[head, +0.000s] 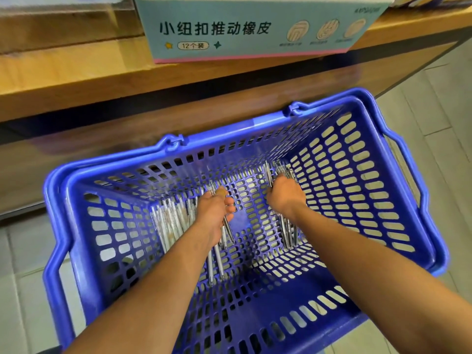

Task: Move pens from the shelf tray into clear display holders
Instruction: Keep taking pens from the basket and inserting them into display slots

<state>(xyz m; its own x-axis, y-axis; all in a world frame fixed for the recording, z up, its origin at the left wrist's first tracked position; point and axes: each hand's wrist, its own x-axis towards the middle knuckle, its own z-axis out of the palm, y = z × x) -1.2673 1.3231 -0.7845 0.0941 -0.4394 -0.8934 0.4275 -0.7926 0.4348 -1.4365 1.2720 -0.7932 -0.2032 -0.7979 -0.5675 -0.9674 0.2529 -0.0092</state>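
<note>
Both arms down inside a blue plastic shopping basket (383, 154). Left hand (213, 209) curled round a few clear pens (217, 254), tips trailing toward 6 o'clock. Right hand (286, 192) fisted on a thicker pen bundle (287, 231). Loose pen pile (171, 221) at 9 o'clock of the left hand. Eraser box (250, 29) on the wooden shelf (76, 72) at 12.

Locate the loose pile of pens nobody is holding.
Head view: the loose pens lie on the blue basket floor, lower left, just left of the left hand.
</note>
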